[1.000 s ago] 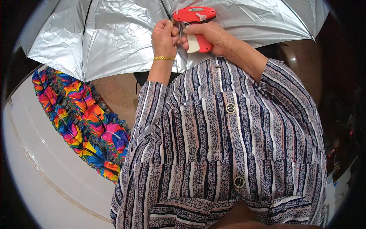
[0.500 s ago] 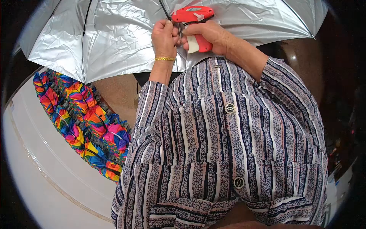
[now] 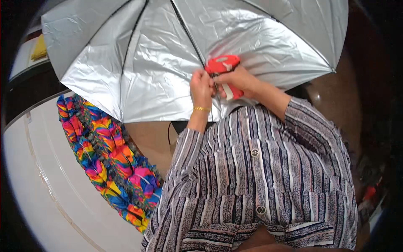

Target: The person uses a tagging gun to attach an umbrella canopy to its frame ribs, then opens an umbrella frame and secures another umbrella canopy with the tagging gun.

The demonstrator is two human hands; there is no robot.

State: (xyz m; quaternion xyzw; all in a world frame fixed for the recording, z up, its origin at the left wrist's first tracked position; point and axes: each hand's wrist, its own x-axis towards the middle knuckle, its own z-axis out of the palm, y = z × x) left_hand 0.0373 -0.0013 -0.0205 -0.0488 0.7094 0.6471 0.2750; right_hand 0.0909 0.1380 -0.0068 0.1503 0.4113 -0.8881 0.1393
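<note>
An open umbrella (image 3: 155, 84) with a silver inner side and dark ribs spreads in front of me. My left hand (image 3: 202, 88), with a gold bracelet on its wrist, is closed with fingertips pinched at a dark rib near the umbrella's edge. My right hand (image 3: 239, 80) is wrapped around a red gun-shaped hand tool (image 3: 222, 64) with a pale trigger. The tool's front end touches or lies very close to the rib beside my left fingertips. What sits between the fingertips is too small to make out.
On the white curved table (image 3: 46, 168) at the left lie rows of folded rainbow-coloured umbrellas (image 3: 110, 134). A yellow item (image 3: 39, 48) is at the far upper left. Brown floor shows below the umbrella's edge.
The view has shifted, so the umbrella, both hands and the tool appear lower and slightly right. More of the umbrella shows. The hands keep the same hold, close together at the rib.
</note>
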